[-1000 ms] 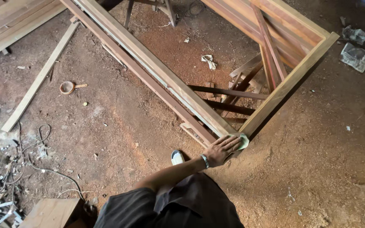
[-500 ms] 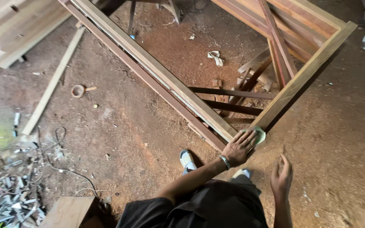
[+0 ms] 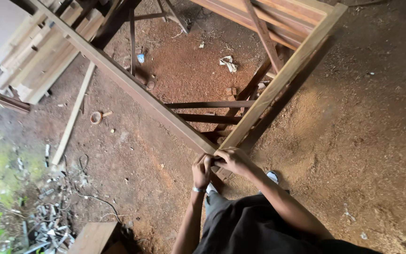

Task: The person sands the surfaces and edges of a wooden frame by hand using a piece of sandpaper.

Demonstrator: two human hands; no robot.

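Both your hands are closed on the near corner of the large wooden frame [image 3: 278,80], where its two long rails meet just in front of your body. Your left hand [image 3: 202,170], with a bracelet [image 3: 198,189] at the wrist, has its fingers curled around the corner from the left and below. Your right hand [image 3: 232,160] lies over the joint from the right, fingers bent down onto the wood and touching the left hand. Whether anything is held between palm and wood cannot be made out.

From your hands one rail runs away up and to the left, the other up and to the right. Inside the frame, just beyond your hands, dark cross bars [image 3: 210,105] lie over the reddish dirt floor [image 3: 367,141]. Farther out in that opening is a crumpled white scrap [image 3: 228,63].

Well to the left of your left hand a loose pale batten [image 3: 74,115] lies on the floor, with a small round wooden piece [image 3: 97,117] just beside it. Stacked planks [image 3: 38,56] sit beyond that. Under your right forearm a shoe [image 3: 272,177] shows.
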